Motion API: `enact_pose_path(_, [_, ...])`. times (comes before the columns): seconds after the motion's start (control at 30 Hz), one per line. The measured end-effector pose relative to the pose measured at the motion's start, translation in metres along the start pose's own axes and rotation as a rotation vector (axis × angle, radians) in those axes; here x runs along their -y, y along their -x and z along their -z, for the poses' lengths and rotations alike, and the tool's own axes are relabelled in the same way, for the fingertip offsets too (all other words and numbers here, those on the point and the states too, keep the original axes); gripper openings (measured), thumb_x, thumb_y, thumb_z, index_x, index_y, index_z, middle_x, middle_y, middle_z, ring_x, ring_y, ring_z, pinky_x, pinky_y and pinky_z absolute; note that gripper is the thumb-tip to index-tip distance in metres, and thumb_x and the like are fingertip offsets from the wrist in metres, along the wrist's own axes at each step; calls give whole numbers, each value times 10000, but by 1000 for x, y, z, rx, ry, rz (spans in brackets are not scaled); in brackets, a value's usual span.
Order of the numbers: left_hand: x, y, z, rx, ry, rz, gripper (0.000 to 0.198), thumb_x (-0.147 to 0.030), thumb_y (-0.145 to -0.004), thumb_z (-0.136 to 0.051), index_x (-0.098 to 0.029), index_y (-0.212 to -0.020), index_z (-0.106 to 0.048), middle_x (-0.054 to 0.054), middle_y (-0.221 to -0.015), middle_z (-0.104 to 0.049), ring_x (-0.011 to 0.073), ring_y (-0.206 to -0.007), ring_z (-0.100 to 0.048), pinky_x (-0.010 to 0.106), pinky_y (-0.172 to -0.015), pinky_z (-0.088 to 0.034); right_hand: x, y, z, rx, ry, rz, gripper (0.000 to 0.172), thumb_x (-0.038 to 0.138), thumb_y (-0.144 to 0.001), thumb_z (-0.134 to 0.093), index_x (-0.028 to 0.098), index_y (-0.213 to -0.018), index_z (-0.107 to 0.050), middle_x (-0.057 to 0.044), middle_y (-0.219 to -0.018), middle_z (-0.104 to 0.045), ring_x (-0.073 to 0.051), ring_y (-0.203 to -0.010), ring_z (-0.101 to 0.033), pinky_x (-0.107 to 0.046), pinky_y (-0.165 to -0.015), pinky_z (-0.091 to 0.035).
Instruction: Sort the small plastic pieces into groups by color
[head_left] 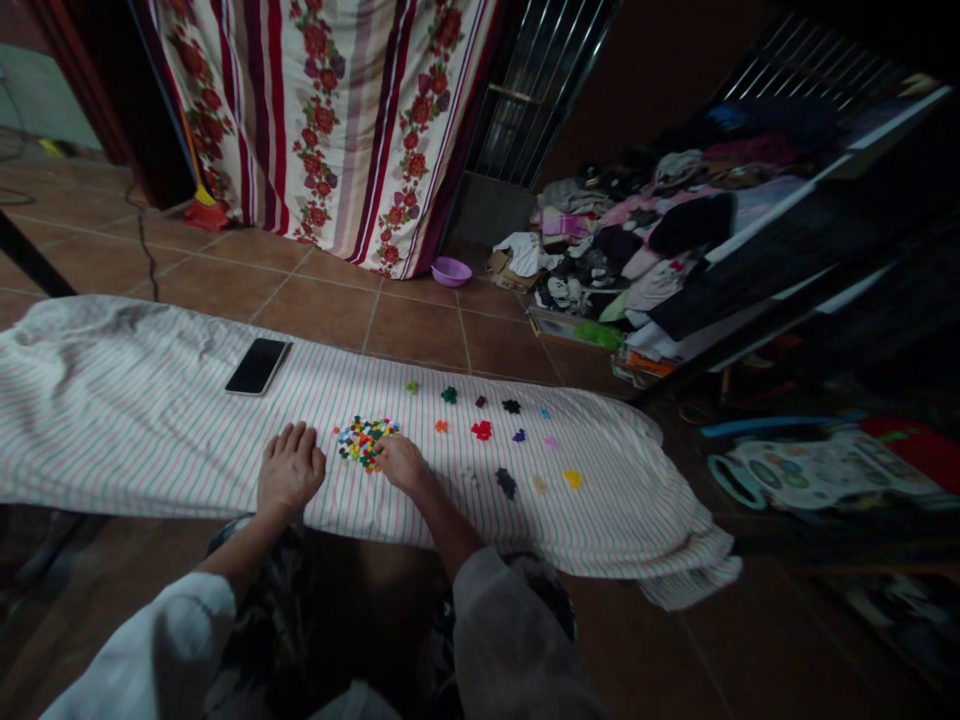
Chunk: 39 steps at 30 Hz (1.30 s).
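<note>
On the striped cloth [330,380] lies a mixed pile of small coloured pieces [360,438], too small to name by kind. My right hand [402,465] reaches over the pile's right edge, its fingers bent together at the pieces; whatever sits between the fingertips is hidden. Flat on the cloth left of the pile rests my left hand [291,468], holding nothing. Further right, small groups sorted by colour are spread out, among them dark green pieces [448,395], red pieces [481,430], black pieces [511,406], dark grey pieces [506,483] and yellow pieces [573,479].
A phone [258,366] lies on the cloth at the left. Beyond the table are a floral curtain [322,120], a purple basin [451,271] and a red broom [206,212]. Heaped clothes [637,240] fill the back right, with a dark slanting frame nearby.
</note>
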<state>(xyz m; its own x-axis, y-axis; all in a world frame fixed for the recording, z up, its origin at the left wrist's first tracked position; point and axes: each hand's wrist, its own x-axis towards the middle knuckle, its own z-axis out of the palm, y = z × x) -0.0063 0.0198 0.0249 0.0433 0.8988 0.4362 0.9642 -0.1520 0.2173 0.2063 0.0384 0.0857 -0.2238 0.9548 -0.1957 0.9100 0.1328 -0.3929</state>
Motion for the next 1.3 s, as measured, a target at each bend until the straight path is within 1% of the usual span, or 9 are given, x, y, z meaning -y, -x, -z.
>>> enact_pose_path(0.23, [-1,0,2,23,30,9,428,-274,-898,-417,-107,-1230,-629,205,-1364,-614,344,-1348,-494,501,-1117,-349,-2,-4,0,14,33,14,285,127,-885,-585,242,-1053,-785,-52,-1083,-762,-180,-1069,-657,-247,-874,-456])
enact_pose_path(0.43, [0,0,1,19,-3,-5,424,-278,-910,-402,-107,-1223,-631,196,-1357,-622,338,-1342,-502,489,-1117,-350,2,-2,-1,-8,51,25,283,130,-907,-536,207,-1032,-777,-86,-1100,-749,-192,-1053,-664,-266,-885,-469])
enact_pose_path(0.53, [1,0,0,7,-14,-9,413,-277,-908,-407,-130,-1225,-630,183,-1349,-629,329,-1333,-511,488,-1109,-357,0,0,0,-33,29,35,262,138,-909,-536,184,-1032,-762,-93,-1080,-750,-191,-1053,-664,-264,-900,-469])
enact_pose_path(0.63, [0,0,0,8,-9,-3,417,-275,-912,-412,-122,-1233,-630,186,-1357,-624,330,-1340,-507,486,-1113,-357,-8,-2,1,-95,-29,15,242,151,-899,-556,180,-1048,-744,-82,-1047,-757,-186,-1002,-676,-262,-887,-477])
enact_pose_path(0.73, [0,0,-1,15,7,1,434,-274,-915,-416,-88,-1245,-628,208,-1368,-614,344,-1350,-499,497,-1124,-350,-18,-6,0,-170,-148,-25,221,155,-887,-569,197,-1030,-732,-49,-979,-762,-164,-910,-686,-244,-835,-487])
enact_pose_path(0.9, [1,0,-2,0,27,0,429,-270,-909,-428,-98,-1238,-642,204,-1355,-627,346,-1340,-512,513,-1114,-368,-39,-15,1,-324,-366,-81,211,115,-813,-585,224,-939,-714,6,-867,-732,-138,-785,-667,-225,-737,-495])
enact_pose_path(1.03, [1,0,-2,-3,15,-9,436,-271,-914,-420,-81,-1232,-651,212,-1356,-626,357,-1334,-519,516,-1108,-375,-61,-23,8,-424,-413,-146,215,111,-771,-580,228,-907,-700,16,-816,-706,-151,-801,-666,-247,-772,-505])
enact_pose_path(1.2, [1,0,-2,-2,24,-13,427,-269,-910,-431,-91,-1226,-656,211,-1365,-622,361,-1340,-517,528,-1110,-371,-94,-37,21,-504,-464,-207,189,141,-778,-562,228,-889,-688,-5,-849,-722,-164,-800,-679,-276,-789,-523])
enact_pose_path(1.3, [1,0,-2,-11,-7,-15,419,-268,-913,-431,-93,-1217,-659,201,-1348,-638,353,-1330,-531,512,-1107,-378,-115,-47,28,-589,-458,-262,178,154,-773,-557,225,-863,-694,-17,-851,-726,-170,-815,-687,-283,-808,-528])
